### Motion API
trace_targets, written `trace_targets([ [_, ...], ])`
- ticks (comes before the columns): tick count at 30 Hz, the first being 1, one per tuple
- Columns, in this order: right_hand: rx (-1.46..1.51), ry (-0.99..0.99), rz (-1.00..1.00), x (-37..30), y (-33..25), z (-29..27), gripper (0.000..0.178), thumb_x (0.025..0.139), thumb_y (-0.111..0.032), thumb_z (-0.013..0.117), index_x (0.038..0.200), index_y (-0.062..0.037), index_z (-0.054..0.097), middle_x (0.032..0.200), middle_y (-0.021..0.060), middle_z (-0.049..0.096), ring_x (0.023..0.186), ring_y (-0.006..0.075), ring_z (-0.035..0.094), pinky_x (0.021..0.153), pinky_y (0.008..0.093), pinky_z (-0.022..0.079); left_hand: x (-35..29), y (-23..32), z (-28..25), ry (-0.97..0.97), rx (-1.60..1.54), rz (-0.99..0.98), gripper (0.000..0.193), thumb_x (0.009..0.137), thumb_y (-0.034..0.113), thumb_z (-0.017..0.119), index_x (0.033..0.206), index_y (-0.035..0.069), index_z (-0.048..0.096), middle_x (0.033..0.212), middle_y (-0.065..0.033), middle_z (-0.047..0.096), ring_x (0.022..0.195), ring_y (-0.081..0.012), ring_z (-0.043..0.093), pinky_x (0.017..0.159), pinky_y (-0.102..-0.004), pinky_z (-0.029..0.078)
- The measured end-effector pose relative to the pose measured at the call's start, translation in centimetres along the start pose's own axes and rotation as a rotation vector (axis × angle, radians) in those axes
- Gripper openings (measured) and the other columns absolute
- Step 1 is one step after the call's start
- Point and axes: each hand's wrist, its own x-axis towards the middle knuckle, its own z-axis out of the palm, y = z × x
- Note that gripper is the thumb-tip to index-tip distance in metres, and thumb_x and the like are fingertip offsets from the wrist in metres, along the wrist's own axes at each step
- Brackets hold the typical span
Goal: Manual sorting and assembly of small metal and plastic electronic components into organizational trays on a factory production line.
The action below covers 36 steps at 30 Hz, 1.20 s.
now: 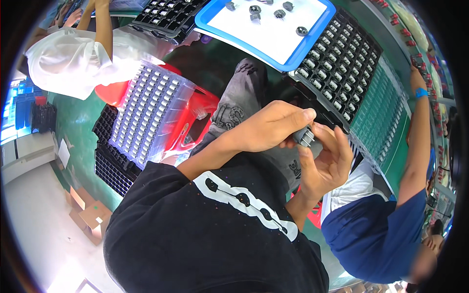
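A small dark grey plug part (305,137) with bare metal prongs is held up in front of my black shirt. My left hand (273,126) pinches it from the left, the thumb lying along its top. From the other side my right hand (323,163) closes thumb and index finger on the same part, its other fingers curled. The prongs point toward the right hand. Beyond my hands, a blue-rimmed tray (289,62) with a white bottom carries several similar dark plug parts (279,13).
Right of the tray stands a black compartment tray (337,58) filled with small parts, beside a clear plastic tray (378,115). At left, a red stool (188,122) bears another clear tray of parts (146,112). Co-workers sit at left, in a white shirt (73,58), and at right, in blue (376,234).
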Motion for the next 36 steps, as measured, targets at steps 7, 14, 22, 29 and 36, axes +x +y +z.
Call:
trace_targets([
  [7, -0.19, 0.025, 0.01, 0.6, 0.4, 0.0, 0.032, 0.074, 0.007, 0.068, 0.106, 0.0042, 0.065, 0.116, 0.0226, 0.061, 0.109, 0.03, 0.059, 0.094, 0.0383, 0.045, 1.1, -0.7, -0.3, -0.031, 0.008, 0.121, 0.027, 0.099, 0.024, 0.046, 0.094, 0.0, 0.058, 0.08, -0.0021, 0.056, 0.071, -0.0064, 0.054, 0.061, -0.0227, 0.045],
  [14, -0.231, 0.146, 0.135, 0.8, 0.9, 0.6, 0.023, 0.072, 0.005, 0.074, 0.095, 0.0019, 0.07, 0.103, 0.0177, 0.067, 0.097, 0.029, 0.064, 0.086, 0.0352, 0.049, 1.5, -2.2, -1.0, 0.015, -0.193, 0.117, 0.028, 0.094, 0.012, 0.054, 0.118, 0.001, 0.044, 0.103, -0.0095, 0.06, 0.094, -0.0128, 0.059, 0.078, -0.0262, 0.049],
  [22, -0.299, 0.188, 0.177, 7.2, 5.0, -3.3, 0.018, 0.085, 0.001, 0.065, 0.101, 0.0035, 0.069, 0.1, 0.0125, 0.069, 0.088, 0.0127, 0.063, 0.08, 0.0234, 0.049, 1.2, -1.4, -2.3, 0.156, -0.106, 0.129, 0.032, 0.096, 0.02, 0.049, 0.122, 0.002, 0.04, 0.103, -0.0131, 0.063, 0.087, -0.017, 0.064, 0.071, -0.0266, 0.049],
  [29, -0.603, 0.067, 0.008, 22.3, 17.4, -7.1, 0.021, 0.084, -0.017, 0.069, 0.097, -0.0014, 0.072, 0.084, 0.0066, 0.072, 0.075, 0.0084, 0.063, 0.071, 0.0238, 0.049, -1.3, -1.1, -4.1, 0.197, -0.027, 0.14, 0.022, 0.097, 0.019, 0.046, 0.108, 0.002, 0.054, 0.1, -0.0113, 0.065, 0.086, -0.015, 0.063, 0.072, -0.0264, 0.048],
  [36, -0.781, -0.061, -0.014, 26.6, 25.0, -6.2, 0.019, 0.083, -0.017, 0.067, 0.095, -0.0031, 0.072, 0.084, 0.0146, 0.071, 0.076, 0.0216, 0.068, 0.073, 0.031, 0.051, -4.8, -0.9, -6.1, 0.329, 0.036, 0.162, 0.021, 0.098, 0.019, 0.044, 0.104, 0.002, 0.056, 0.098, -0.0105, 0.065, 0.086, -0.0154, 0.064, 0.073, -0.0273, 0.049],
])
